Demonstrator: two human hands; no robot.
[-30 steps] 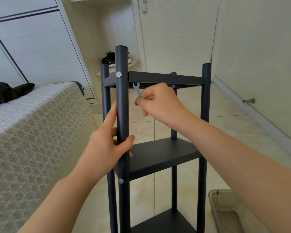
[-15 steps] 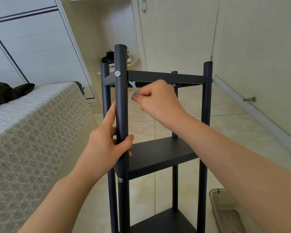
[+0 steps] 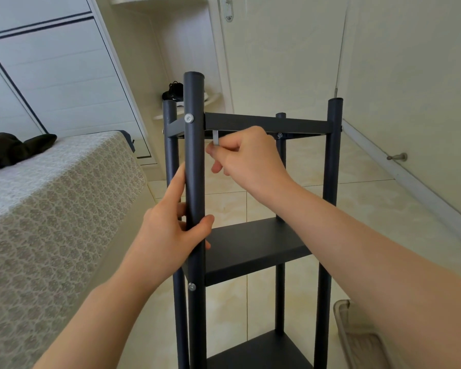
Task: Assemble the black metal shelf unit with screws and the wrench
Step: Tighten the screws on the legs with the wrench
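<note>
left hand [image 3: 168, 235] gripping near post [image 3: 194, 161] of black shelf unit [image 3: 253, 246], right hand [image 3: 248, 155] pinching wrench [image 3: 215, 138] (under top shelf)

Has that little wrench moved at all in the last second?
Yes. The wrench has risen and straightened: its tip now reaches the lower edge of the top shelf, where before it sat tilted below it.

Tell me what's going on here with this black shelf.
A person is assembling a black metal shelf unit, upright beside a bed. The left hand grips the near front post. The right hand pinches a small silver wrench, its tip up under the top shelf frame next to that post. A screw head shows in the post at that level.
</note>
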